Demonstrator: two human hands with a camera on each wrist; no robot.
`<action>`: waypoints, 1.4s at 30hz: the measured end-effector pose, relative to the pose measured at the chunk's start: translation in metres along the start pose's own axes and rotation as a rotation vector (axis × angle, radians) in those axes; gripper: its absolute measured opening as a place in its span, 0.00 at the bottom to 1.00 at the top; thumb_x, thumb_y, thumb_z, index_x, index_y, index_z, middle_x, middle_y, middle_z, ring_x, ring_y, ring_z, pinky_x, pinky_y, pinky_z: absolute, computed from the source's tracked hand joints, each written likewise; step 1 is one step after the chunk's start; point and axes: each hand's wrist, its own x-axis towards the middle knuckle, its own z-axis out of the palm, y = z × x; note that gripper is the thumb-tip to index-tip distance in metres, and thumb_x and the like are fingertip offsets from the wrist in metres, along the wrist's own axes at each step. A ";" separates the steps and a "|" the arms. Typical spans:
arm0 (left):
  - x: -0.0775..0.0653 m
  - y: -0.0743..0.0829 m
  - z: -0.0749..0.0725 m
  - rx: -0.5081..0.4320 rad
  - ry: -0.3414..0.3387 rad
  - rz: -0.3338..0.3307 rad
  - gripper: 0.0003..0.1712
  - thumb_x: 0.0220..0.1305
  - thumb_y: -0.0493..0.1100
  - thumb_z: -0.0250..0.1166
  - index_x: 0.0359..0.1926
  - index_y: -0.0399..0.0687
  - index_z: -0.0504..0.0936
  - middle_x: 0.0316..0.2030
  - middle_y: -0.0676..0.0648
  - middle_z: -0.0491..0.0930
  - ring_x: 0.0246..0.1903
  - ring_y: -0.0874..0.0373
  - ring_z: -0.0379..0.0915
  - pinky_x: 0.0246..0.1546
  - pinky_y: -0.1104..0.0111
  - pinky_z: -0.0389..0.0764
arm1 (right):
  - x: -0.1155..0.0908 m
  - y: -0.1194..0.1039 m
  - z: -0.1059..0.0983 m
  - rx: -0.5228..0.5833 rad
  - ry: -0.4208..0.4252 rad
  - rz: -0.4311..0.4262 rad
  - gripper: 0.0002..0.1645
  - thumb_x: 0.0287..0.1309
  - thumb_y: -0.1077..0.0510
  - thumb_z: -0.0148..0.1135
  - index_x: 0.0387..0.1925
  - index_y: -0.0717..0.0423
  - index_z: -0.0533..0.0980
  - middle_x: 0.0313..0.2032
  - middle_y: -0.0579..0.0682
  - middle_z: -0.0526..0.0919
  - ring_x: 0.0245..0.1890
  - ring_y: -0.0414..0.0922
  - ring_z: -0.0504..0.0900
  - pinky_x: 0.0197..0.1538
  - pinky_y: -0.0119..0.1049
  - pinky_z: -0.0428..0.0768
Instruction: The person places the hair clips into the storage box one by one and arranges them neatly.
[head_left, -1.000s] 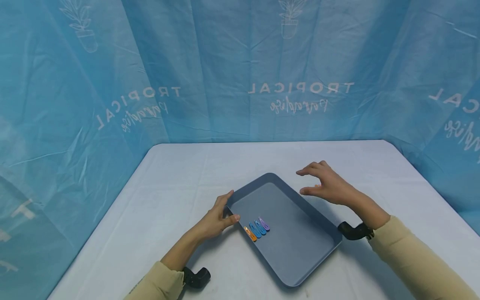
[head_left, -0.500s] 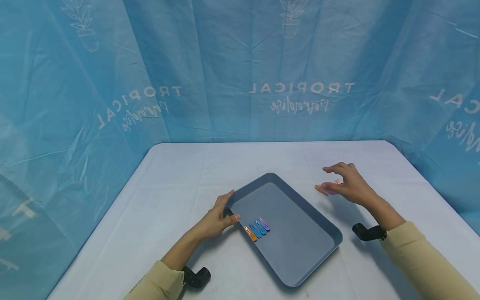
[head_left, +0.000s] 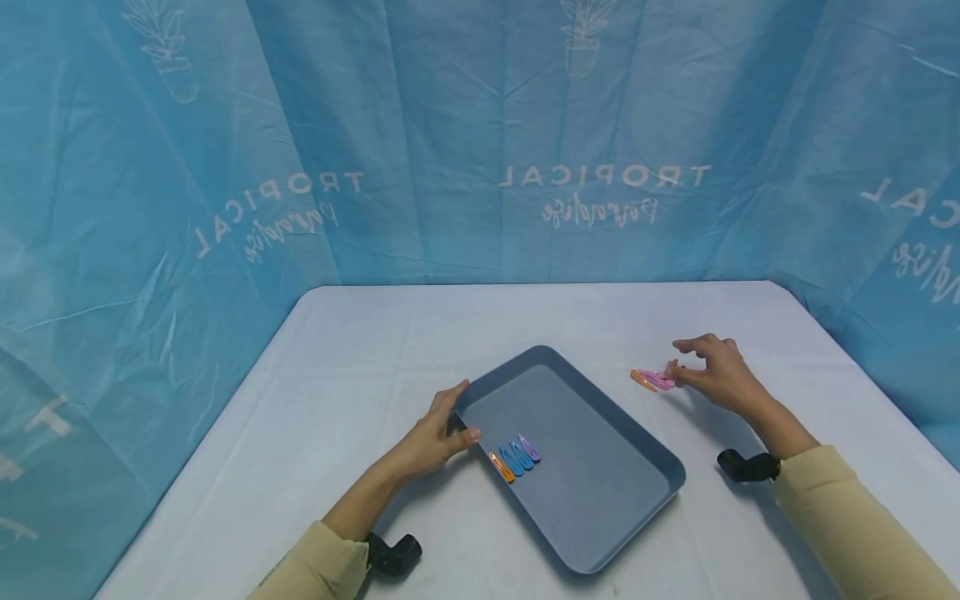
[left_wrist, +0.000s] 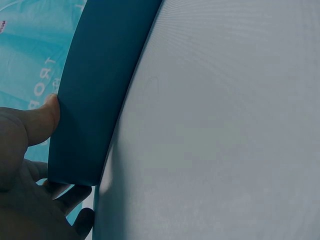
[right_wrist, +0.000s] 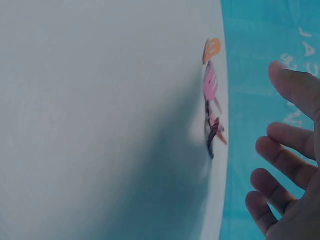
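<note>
My left hand [head_left: 427, 437] grips the left corner of a grey-blue tray [head_left: 585, 475], its thumb at the rim; in the left wrist view the fingers curl about the tray wall [left_wrist: 97, 100]. Inside the tray, near that side, several snap hair clips lie in a row: an orange clip [head_left: 500, 468], two blue clips [head_left: 515, 457] and a purple clip [head_left: 528, 448]. Beyond the tray's right side, my right hand [head_left: 718, 377] hovers with spread fingers beside a small group of pink hair clips [head_left: 660, 380] and an orange clip [head_left: 642, 381]. The right wrist view shows these pink clips [right_wrist: 210, 85] apart from the fingers.
A white cloth covers the table [head_left: 375, 350]. Blue printed curtains [head_left: 450, 150] hang behind it and along both sides. A black wrist-worn device [head_left: 395, 556] sits at the left sleeve, another black device [head_left: 747, 465] at the right.
My right hand has moved right, from above the tray's far right edge to beside the loose clips, uncovering the pink and orange ones. The left hand and tray stay put.
</note>
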 end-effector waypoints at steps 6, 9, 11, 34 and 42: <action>0.000 0.000 0.000 0.002 0.006 -0.004 0.46 0.64 0.48 0.62 0.75 0.48 0.44 0.72 0.37 0.47 0.71 0.34 0.42 0.63 0.37 0.56 | 0.003 0.011 0.002 -0.020 -0.036 0.028 0.36 0.54 0.48 0.65 0.58 0.67 0.70 0.55 0.69 0.69 0.54 0.65 0.62 0.46 0.57 0.72; -0.001 0.001 0.000 -0.004 0.007 -0.006 0.47 0.64 0.48 0.62 0.74 0.48 0.45 0.72 0.37 0.47 0.71 0.34 0.42 0.63 0.37 0.56 | 0.005 0.015 0.003 -0.023 -0.059 0.048 0.36 0.53 0.48 0.65 0.58 0.67 0.70 0.55 0.69 0.70 0.54 0.65 0.62 0.47 0.58 0.71; 0.000 0.002 0.001 -0.008 0.007 -0.011 0.47 0.64 0.48 0.62 0.75 0.48 0.44 0.72 0.38 0.47 0.71 0.34 0.42 0.63 0.38 0.56 | 0.006 0.017 0.003 -0.027 -0.077 0.063 0.37 0.53 0.46 0.65 0.58 0.67 0.70 0.54 0.69 0.69 0.54 0.65 0.61 0.47 0.59 0.71; 0.000 0.001 0.002 -0.004 0.020 -0.018 0.46 0.64 0.46 0.62 0.75 0.51 0.45 0.72 0.37 0.47 0.71 0.35 0.42 0.64 0.38 0.54 | 0.007 0.031 0.010 -0.108 -0.096 0.091 0.37 0.52 0.44 0.66 0.56 0.66 0.73 0.53 0.69 0.69 0.51 0.65 0.61 0.45 0.57 0.67; 0.001 0.001 0.002 -0.002 0.028 -0.016 0.46 0.63 0.46 0.62 0.75 0.50 0.45 0.72 0.37 0.48 0.71 0.35 0.42 0.64 0.38 0.54 | 0.007 0.032 0.011 -0.114 -0.083 0.087 0.38 0.51 0.43 0.67 0.56 0.66 0.73 0.54 0.69 0.68 0.51 0.66 0.61 0.45 0.58 0.68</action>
